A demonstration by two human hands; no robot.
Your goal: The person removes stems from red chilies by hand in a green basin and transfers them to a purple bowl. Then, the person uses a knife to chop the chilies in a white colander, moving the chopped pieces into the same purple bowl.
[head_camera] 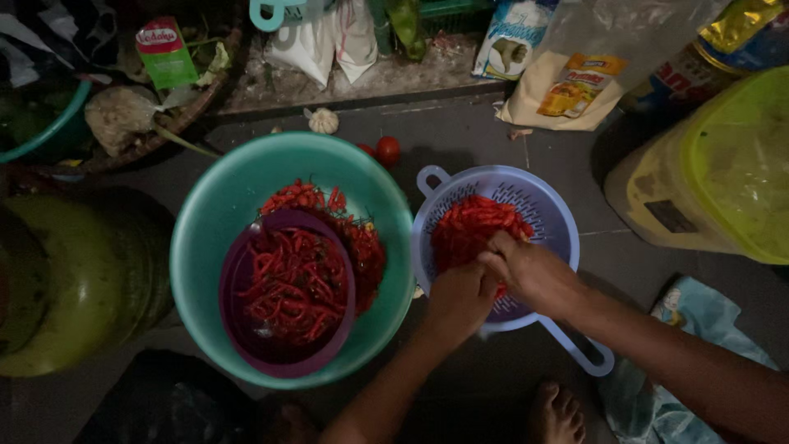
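From the head view, left hand (pixel 459 298) and right hand (pixel 530 271) together over the pale blue perforated plastic colander (pixel 552 215), fingers pinched on red chillies (pixel 467 230) heaped inside, likely light, thin, smooth-skinned, best taken by the stem, beside a teal plastic basin (pixel 214 222).

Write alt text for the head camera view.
Both hands, left hand and right hand, meet over red chillies in a pale blue colander on a dark floor. Beside it, a teal basin holds a purple bowl of chillies.
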